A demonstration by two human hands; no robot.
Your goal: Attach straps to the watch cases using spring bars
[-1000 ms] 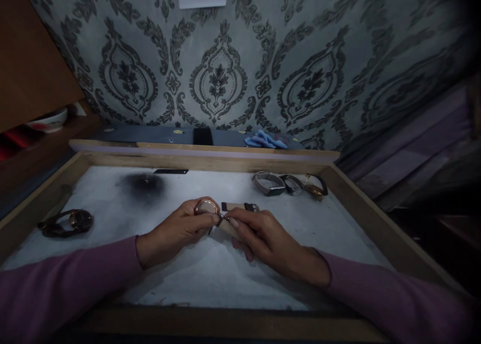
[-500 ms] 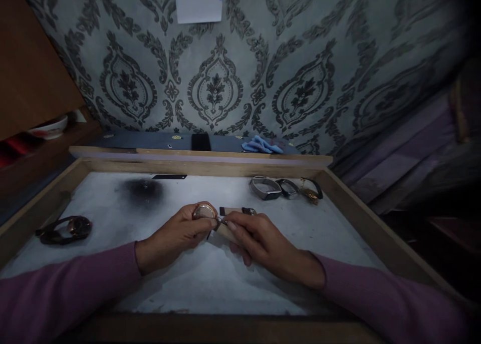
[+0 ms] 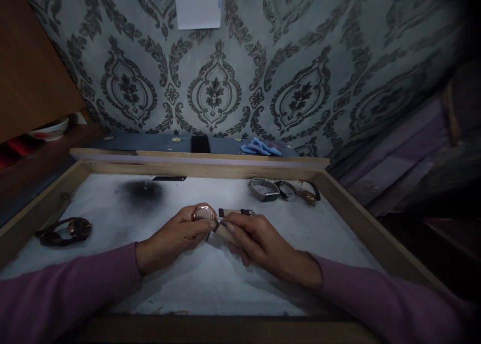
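Compared with the earlier frames, our view has tipped up a little: more of the white paper (image 3: pixel 198 7) shows on the wall, and the tray (image 3: pixel 296 166) sits lower before us. Our grip has hardly changed, and the watch case (image 3: pixel 203 213) has stayed near the middle of the tray, held above its white floor.

The case's round, shiny face is turned up and toward us. From its side near our right hand, a tan strap piece (image 3: pixel 224 233) has its long axis running toward four o'clock, passing under our fingers. Whether it is joined to the case, we cannot tell. The slim tool (image 3: pixel 221 222) lies roughly along a ten-to-four line, tip toward the case.

Our left hand (image 3: pixel 175 236) has thumb and fingers clamped on the case; our right hand (image 3: pixel 263 241) pinches the tool between thumb and forefinger.

Just beyond our fingers, a loose strap (image 3: pixel 233 213) lies nearly along nine to three, buckle at the three o'clock end. From the case, a dark watch (image 3: pixel 79 227) rests at nine o'clock, and a grey band (image 3: pixel 264 190) at two.
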